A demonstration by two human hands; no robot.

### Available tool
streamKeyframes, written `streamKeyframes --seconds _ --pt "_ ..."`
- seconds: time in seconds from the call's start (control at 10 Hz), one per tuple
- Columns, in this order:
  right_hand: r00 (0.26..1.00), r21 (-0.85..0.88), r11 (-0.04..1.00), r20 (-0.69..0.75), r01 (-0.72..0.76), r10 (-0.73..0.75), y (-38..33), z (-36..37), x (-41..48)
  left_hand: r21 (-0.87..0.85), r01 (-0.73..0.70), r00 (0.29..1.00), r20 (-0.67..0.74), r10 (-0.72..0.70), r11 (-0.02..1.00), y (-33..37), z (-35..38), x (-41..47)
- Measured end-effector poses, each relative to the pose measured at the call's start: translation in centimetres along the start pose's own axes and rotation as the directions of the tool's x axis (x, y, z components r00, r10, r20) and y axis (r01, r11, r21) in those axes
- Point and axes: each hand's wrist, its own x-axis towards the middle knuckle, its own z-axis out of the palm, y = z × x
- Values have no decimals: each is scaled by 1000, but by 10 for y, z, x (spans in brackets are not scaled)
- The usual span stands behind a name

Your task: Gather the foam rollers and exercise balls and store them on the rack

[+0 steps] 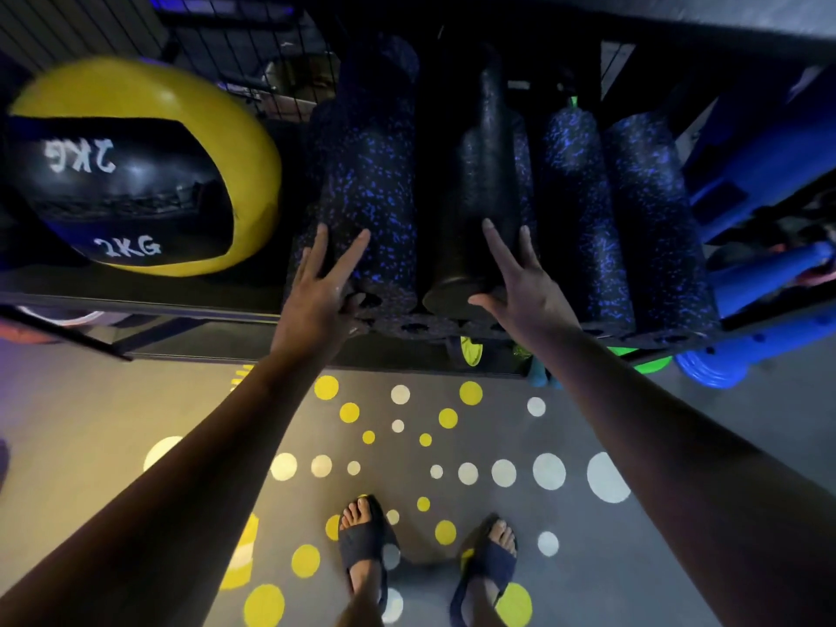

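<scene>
Several foam rollers lie side by side on the dark rack shelf [190, 305]. A blue-speckled roller [366, 174] sits left of a plain black roller [479, 196], and two more speckled rollers [583, 210] lie to the right. My left hand [323, 287] rests with straight fingers on the near end of the left speckled roller. Fingers spread, my right hand [520, 282] touches the near end of the black roller. A yellow and black 2KG ball [135, 174] sits on the shelf at the left.
Blue foam items [769, 273] fill the rack's right end. Green and blue objects [647, 362] show on a lower level under the shelf. The grey floor [113, 423] with yellow and white dots lies below, my sandalled feet [366, 540] on it.
</scene>
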Motion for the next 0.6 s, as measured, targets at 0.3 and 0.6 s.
streamKeyframes --seconds 0.3,0.6 --pt "1000 23 999 16 -25 25 5 -2 -2 86 98 995 17 -100 991 18 -7 0" --pt "997 54 996 54 -64 61 6 -33 -26 175 212 960 148 -239 961 70 -35 -11"
